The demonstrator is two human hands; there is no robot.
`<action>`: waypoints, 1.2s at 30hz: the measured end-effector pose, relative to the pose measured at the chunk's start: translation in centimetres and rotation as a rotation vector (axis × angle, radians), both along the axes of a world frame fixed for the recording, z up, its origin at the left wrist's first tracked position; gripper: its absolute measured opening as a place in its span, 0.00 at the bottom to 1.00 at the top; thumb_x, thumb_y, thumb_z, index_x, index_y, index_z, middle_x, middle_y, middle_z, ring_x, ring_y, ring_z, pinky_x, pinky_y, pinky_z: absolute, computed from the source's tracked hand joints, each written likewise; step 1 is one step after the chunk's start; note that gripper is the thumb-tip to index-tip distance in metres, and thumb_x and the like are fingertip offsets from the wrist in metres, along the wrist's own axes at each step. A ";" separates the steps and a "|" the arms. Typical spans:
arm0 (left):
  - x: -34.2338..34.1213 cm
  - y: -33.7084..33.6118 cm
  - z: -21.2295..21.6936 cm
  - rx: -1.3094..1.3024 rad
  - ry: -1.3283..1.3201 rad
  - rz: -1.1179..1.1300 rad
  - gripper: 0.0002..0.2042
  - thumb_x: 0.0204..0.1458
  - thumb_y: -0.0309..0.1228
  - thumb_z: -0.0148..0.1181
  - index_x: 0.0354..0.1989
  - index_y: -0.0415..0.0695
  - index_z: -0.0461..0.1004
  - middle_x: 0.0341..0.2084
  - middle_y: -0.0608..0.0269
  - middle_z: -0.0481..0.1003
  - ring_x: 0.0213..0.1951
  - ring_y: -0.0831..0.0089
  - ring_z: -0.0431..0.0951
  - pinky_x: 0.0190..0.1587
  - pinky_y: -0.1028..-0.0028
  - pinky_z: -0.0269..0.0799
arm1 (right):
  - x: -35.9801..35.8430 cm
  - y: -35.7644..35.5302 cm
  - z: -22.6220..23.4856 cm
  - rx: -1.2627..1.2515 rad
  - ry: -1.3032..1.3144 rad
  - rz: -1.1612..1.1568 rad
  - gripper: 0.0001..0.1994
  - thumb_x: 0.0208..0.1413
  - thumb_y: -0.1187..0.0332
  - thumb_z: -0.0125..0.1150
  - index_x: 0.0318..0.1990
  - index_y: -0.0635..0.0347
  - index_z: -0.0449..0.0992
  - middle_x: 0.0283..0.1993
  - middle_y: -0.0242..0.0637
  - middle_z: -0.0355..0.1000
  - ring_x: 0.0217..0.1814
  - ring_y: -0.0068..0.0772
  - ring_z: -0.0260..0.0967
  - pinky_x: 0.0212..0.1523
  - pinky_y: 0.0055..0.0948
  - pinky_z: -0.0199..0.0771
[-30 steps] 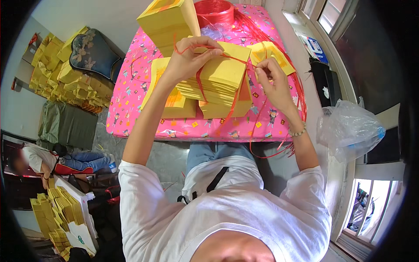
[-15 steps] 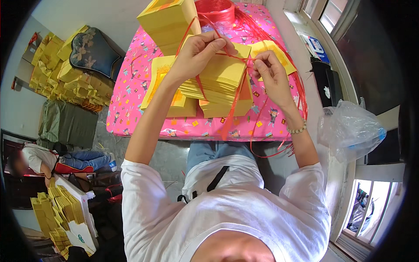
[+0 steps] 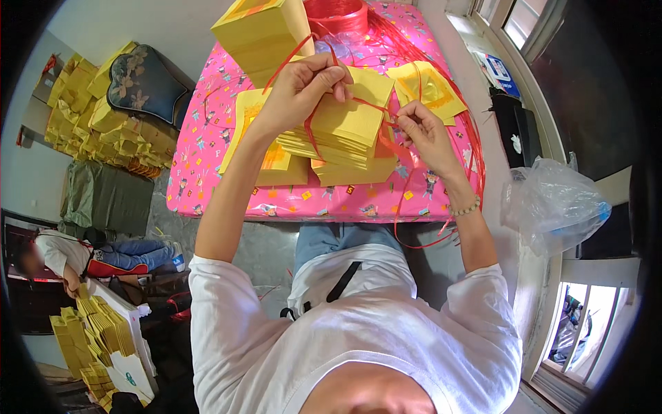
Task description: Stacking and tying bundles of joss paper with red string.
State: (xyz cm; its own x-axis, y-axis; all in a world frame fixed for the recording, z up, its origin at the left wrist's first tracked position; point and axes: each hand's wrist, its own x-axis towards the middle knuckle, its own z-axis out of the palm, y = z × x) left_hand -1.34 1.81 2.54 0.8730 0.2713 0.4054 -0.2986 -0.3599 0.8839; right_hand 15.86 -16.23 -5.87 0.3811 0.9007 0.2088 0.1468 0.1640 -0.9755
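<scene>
A stack of yellow paper sheets lies before me, on top of further yellow bundles. Red plastic strapping string stretches across the stack, with loose ends hanging over its near side. Above the stack's left part, my left hand is closed with the string pinched between thumb and fingers. My right hand sits just off the stack's right edge, its thumb and fingertips closed on the same string. A bead bracelet circles the right wrist.
A pink patterned cover lies over the table. Toward the back stand a tall yellow paper block and a coil of red string. Yellow sheets lie at right. A person is beside yellow piles at far left.
My right hand has moved slightly down, and my left hand has shifted a little left and down. The string between them now slants down to the right. Both hands keep hold of it.
</scene>
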 end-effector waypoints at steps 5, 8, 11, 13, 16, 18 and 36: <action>1.0 -0.7 -0.2 -0.142 -0.021 -0.032 0.11 0.63 0.31 0.45 0.36 0.35 0.70 0.18 0.67 0.70 0.28 0.78 0.75 0.38 0.78 0.71 | 0.3 0.3 -1.3 0.103 0.001 0.005 0.04 0.61 0.70 0.53 0.36 0.59 0.69 0.28 0.22 0.62 0.29 0.11 0.58 0.30 0.16 0.63; 1.3 -1.0 -0.1 -0.165 0.004 -0.066 0.11 0.63 0.31 0.46 0.37 0.36 0.71 0.17 0.68 0.68 0.25 0.80 0.74 0.33 0.79 0.71 | 0.0 -0.1 -0.8 0.079 0.006 0.004 0.04 0.61 0.70 0.53 0.36 0.60 0.69 0.28 0.22 0.62 0.29 0.11 0.58 0.29 0.16 0.62; 1.7 -1.3 0.1 -0.180 0.018 -0.049 0.12 0.63 0.33 0.46 0.37 0.37 0.72 0.16 0.70 0.68 0.22 0.82 0.71 0.29 0.80 0.69 | 0.3 -0.4 -0.3 0.077 -0.062 -0.034 0.04 0.61 0.71 0.53 0.36 0.61 0.69 0.29 0.23 0.64 0.29 0.12 0.60 0.29 0.17 0.63; 2.0 -1.2 0.3 -0.189 0.045 -0.023 0.12 0.63 0.34 0.47 0.37 0.37 0.73 0.16 0.71 0.67 0.21 0.83 0.70 0.28 0.81 0.67 | 0.1 -0.5 0.5 0.081 -0.116 -0.080 0.04 0.60 0.71 0.53 0.36 0.61 0.70 0.29 0.25 0.65 0.29 0.13 0.62 0.29 0.18 0.65; 2.5 -1.0 0.7 -0.060 0.125 0.026 0.14 0.62 0.35 0.48 0.36 0.37 0.75 0.15 0.72 0.66 0.20 0.84 0.67 0.25 0.81 0.65 | -0.6 -0.7 2.9 0.162 -0.211 -0.197 0.03 0.59 0.73 0.54 0.35 0.64 0.71 0.30 0.29 0.68 0.31 0.17 0.67 0.30 0.20 0.67; 3.2 -1.5 0.8 0.106 0.219 0.015 0.14 0.62 0.35 0.47 0.35 0.37 0.74 0.14 0.74 0.61 0.19 0.86 0.62 0.24 0.82 0.61 | -0.6 -0.5 4.6 0.296 -0.464 -0.300 0.02 0.56 0.76 0.55 0.35 0.64 0.72 0.32 0.34 0.70 0.33 0.24 0.71 0.32 0.24 0.70; 4.3 -1.0 2.1 0.184 0.460 -0.239 0.15 0.61 0.38 0.49 0.39 0.37 0.76 0.30 0.68 0.75 0.33 0.83 0.72 0.40 0.81 0.70 | 0.0 3.4 8.1 0.464 -0.735 -0.253 0.06 0.54 0.73 0.55 0.39 0.63 0.73 0.33 0.40 0.69 0.35 0.36 0.72 0.35 0.31 0.71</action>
State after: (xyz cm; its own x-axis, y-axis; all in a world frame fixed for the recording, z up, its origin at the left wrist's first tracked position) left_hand 2.98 0.81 4.59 0.9999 0.0041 -0.0106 0.0112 -0.4901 0.8716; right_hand 15.90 -12.84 2.25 0.1835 0.5728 0.7989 0.7916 0.3958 -0.4656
